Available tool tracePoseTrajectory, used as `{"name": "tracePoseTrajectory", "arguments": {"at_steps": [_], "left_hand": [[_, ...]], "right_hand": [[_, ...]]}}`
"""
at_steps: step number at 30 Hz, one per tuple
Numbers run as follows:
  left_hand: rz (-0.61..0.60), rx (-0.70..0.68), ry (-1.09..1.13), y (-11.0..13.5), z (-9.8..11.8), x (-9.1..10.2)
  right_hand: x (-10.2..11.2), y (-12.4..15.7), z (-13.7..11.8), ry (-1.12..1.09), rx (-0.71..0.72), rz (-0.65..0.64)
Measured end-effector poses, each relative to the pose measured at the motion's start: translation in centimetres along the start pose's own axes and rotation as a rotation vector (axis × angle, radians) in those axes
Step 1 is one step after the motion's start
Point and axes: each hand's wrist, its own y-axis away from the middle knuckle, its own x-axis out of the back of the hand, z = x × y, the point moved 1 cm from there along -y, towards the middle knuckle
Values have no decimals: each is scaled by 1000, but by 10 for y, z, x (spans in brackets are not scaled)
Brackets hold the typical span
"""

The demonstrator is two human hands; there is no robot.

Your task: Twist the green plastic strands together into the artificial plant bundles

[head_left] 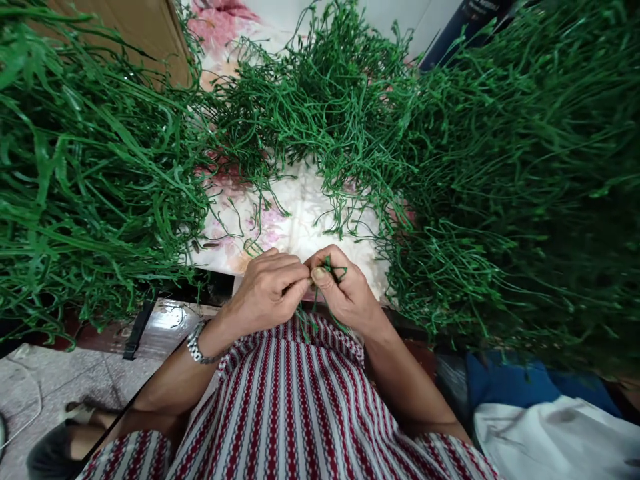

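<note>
My left hand and my right hand meet at the table's near edge, fingertips touching in a pinch. Between the thumb and fingers of my right hand is a thin green stem, which looks like part of an artificial plant. More stem ends hang below the fingers against my striped top. The left fingers are closed at the same spot; what lies inside their pinch is hidden. Several loose stems are scattered on the flowered tablecloth just beyond my hands.
A large heap of leafy green strands covers the left. Finer green stems pile up at the back and on the right. A brown box stands at the back left, a dark blue box at the back right. White cloth lies lower right.
</note>
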Motion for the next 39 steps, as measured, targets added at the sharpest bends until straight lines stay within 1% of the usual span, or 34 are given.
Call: {"name": "tracePoseTrajectory", "arguments": {"at_steps": [2,4,6,10,13,16,18,20,23,27,29,33,36,38,39], "left_hand": [[80,24,-44,1,1,-4],[149,42,-106,1,1,-6],[167,48,-163,1,1,-7],[94,54,-186,2,0,-6],[27,43,-220,4,0,-4],[-79,14,-274,3,1,1],[-164,-17,-259,2,0,5],[-259,-53,-183,1,-2,9],[-388,-93,-25,0,-8,13],[-486,-154,157,1,-13,14],[-498,-175,262,0,-14,14],[-452,-187,488,0,-16,13],[-448,-204,640,1,-20,9],[-426,-208,704,3,-23,7],[-397,-180,710,4,-24,6]], "right_hand": [[-2,1,0,11,-42,32],[-1,2,-1,27,-43,19],[1,2,-2,46,-11,-7],[5,4,-2,124,50,-53],[5,5,-1,259,71,-110],[6,5,-1,444,98,-155],[8,4,0,504,142,-192],[10,3,1,507,195,-263],[13,3,5,445,269,-388],[12,4,9,321,324,-491],[10,4,10,257,343,-500],[8,4,10,98,394,-479],[5,3,10,-19,427,-498],[3,3,10,-77,424,-496],[3,3,11,-97,401,-466]]}}
